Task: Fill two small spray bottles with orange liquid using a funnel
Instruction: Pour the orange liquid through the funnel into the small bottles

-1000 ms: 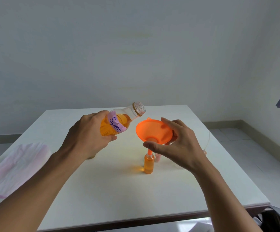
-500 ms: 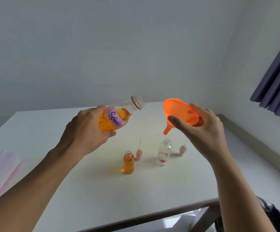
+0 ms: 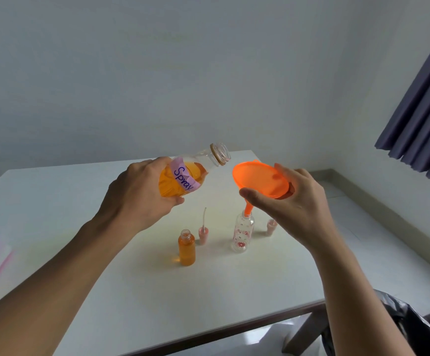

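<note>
Head view: spray caps point(image 3: 203, 235) beside both bottles; funnel point(image 3: 260, 179) over empty bottle point(image 3: 242, 233).

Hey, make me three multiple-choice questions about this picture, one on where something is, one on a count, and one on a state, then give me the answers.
1. Where is the spout of the funnel?
A. At the mouth of the clear flowered bottle
B. In the orange-filled bottle
C. Lying on the table

2. How many small pink spray tops stand on the table?
A. One
B. Two
C. Four

3. What state is the large bottle labelled Spray in?
A. Capped and upright
B. Uncapped, held tilted
C. Empty on its side

Answers:
1 A, the right hand holds the funnel with its stem at that bottle's neck.
2 B, one spray top stands by each small bottle, the other at the right.
3 B, the left hand tilts it, mouth open, part full.
</note>
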Motion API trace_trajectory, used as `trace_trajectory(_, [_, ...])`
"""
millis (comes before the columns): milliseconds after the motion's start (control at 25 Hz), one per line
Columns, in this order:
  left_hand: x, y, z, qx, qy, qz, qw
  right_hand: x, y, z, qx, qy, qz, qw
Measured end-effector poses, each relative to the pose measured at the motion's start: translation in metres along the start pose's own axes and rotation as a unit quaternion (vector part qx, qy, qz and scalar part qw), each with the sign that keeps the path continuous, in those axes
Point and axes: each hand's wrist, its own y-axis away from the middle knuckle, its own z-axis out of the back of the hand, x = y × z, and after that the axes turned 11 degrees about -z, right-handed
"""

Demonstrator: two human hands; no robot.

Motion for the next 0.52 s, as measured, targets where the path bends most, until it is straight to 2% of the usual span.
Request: trace_trajectory(520, [-0.008,-0.023,0.004,0.016,-0.102,-0.070,0.992,-0.003,0.007,-0.012,0.043,0.045,0.018,0.998])
